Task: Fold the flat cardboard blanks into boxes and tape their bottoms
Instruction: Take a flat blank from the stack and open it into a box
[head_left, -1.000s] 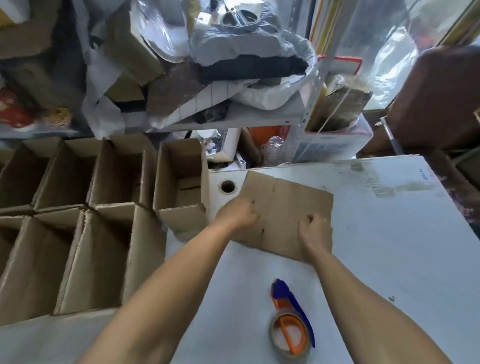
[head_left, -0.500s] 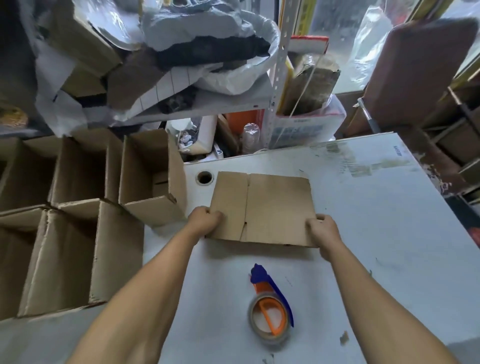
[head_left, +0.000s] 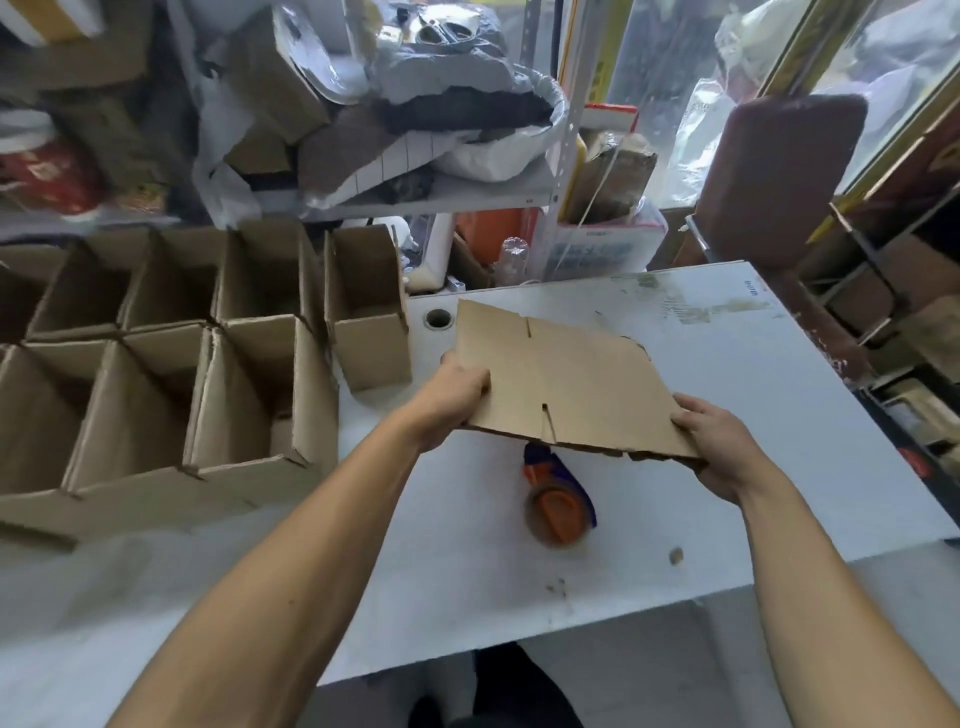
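Note:
A flat brown cardboard blank (head_left: 566, 379) with slits in its near and far edges is lifted off the white table (head_left: 779, 395). My left hand (head_left: 452, 397) grips its left edge and my right hand (head_left: 719, 441) grips its near right corner. Below the blank's near edge, an orange and blue tape dispenser (head_left: 558, 493) lies on the table, partly hidden by the blank.
Several folded open-top boxes (head_left: 244, 384) stand in rows at the left, one separate box (head_left: 369, 332) beside the table's cable hole (head_left: 438, 318). Cluttered shelves (head_left: 441, 192) rise behind the table. A brown chair back (head_left: 774, 171) is at the far right.
Both hands took hold of the blank's edges and raised it off the table toward me; it now hangs tilted above the tape dispenser. The camera view shifted back.

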